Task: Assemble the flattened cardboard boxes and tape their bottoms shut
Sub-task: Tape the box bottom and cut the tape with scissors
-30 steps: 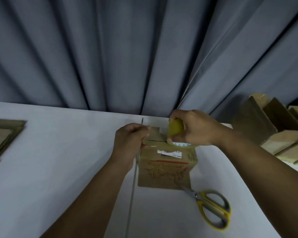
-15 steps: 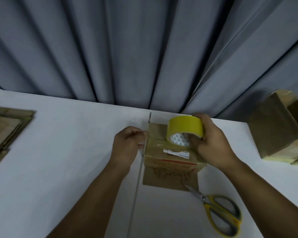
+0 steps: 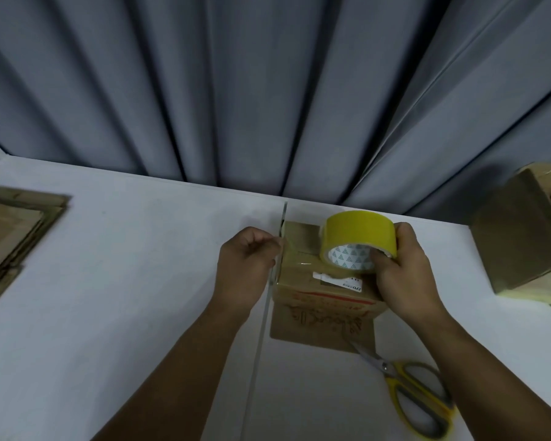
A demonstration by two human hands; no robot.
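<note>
Gripping the tape [image 3: 358, 237] with the right hand [image 3: 401, 275], thumb lying across the patterned core and fingers curling over the roll's right side. Standing the yellow roll on edge atop the box [image 3: 315, 300], toward its far right corner. Pressing the left hand [image 3: 245, 265], fingers curled, against the box's upper left edge; not being able to tell whether it is pinching anything there. Seeing the box sitting upright mid-desk between both hands, a white label [image 3: 334, 280] showing on top just near of the roll, red print running along the near face, one flap lying flat on the desk [image 3: 124, 297] toward the near side. Finding scissors [image 3: 411, 396] lying near-right of the box, yellow handles pointing near, blades reaching to that flap's near right corner. Spotting flat cardboard [image 3: 10, 237] lying stacked at the left edge of the desk, well apart from the box. Spotting built boxes [image 3: 516, 240] sitting at the right edge, partly cut off by the frame. Facing a grey curtain [image 3: 268, 90] hanging in folds behind the desk's far edge.
</note>
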